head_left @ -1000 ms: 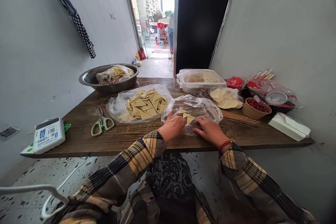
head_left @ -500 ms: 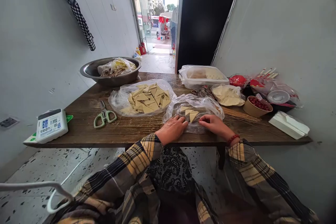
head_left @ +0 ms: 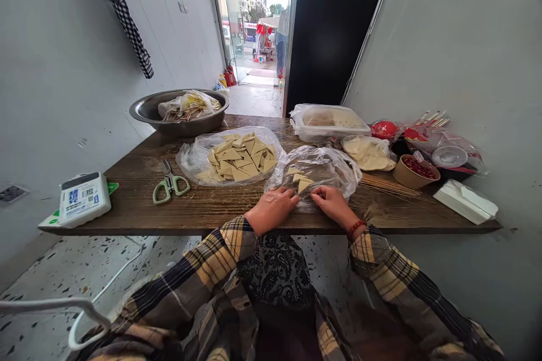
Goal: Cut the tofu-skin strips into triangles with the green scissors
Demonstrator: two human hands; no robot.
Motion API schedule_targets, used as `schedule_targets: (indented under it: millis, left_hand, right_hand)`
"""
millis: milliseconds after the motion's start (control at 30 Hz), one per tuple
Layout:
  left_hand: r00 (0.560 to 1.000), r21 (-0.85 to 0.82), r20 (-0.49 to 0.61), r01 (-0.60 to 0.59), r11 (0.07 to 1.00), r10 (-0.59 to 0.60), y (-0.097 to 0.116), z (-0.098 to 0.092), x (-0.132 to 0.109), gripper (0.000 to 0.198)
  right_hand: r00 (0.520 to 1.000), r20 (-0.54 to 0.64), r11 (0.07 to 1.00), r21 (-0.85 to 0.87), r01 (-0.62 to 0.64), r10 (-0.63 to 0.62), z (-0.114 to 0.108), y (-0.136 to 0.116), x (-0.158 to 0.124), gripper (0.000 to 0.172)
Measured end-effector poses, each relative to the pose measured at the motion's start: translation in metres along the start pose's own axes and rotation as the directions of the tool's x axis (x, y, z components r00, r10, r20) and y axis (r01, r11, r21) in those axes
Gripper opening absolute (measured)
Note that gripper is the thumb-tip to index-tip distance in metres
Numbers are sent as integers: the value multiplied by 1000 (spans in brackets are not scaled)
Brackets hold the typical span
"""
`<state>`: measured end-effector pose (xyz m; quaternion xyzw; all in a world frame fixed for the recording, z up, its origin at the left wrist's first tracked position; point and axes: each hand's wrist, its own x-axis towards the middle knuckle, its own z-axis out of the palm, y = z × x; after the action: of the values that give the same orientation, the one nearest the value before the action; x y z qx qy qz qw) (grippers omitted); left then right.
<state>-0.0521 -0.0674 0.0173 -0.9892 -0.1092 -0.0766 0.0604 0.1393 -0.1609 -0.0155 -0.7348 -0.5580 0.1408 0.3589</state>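
A clear plastic bag (head_left: 328, 172) lies crumpled in front of me, with a few pale tan triangular pieces (head_left: 303, 183) in a short row at its left side. My left hand (head_left: 273, 208) is closed at the bag's near left edge, its fingers curled on the plastic. Opposite it, my right hand (head_left: 334, 204) pinches the near edge of the bag between thumb and fingers. Just to the left, a heap of tan triangular pieces (head_left: 243, 155) rests on another spread plastic bag (head_left: 190, 158).
Green-handled scissors (head_left: 170, 185) and a white box (head_left: 83, 200) are on the left. A metal basin (head_left: 146, 110) stands behind. Toward the right are a wrapped plastic tub (head_left: 330, 124), a bag of pale sheets (head_left: 368, 152), thin skewers (head_left: 392, 186), a paper bowl (head_left: 415, 172) and tissues (head_left: 466, 202).
My right hand has moved left and closer to my left hand. My left hand has shifted slightly left and toward me. The triangular pieces in the bag have slid a little left.
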Motion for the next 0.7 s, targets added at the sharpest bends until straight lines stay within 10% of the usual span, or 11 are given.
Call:
schedule_targets:
  millis: [167,333,700]
  left_hand:
    - [989,-13,-94,116,993,-117,10,-2,-2,23]
    - [968,-119,-251,-40,992,9,22,9,7,45]
    - [975,-166,-194,-142,976,109,22,30,14,34]
  right_hand:
    - [995,59,994,-67,85,-81,-5,-11,-7,17]
    - [969,145,969,-112,218,-201,-22,-16,-5,22]
    - [989,76,920,-365,143,-123,-26,38,61,55]
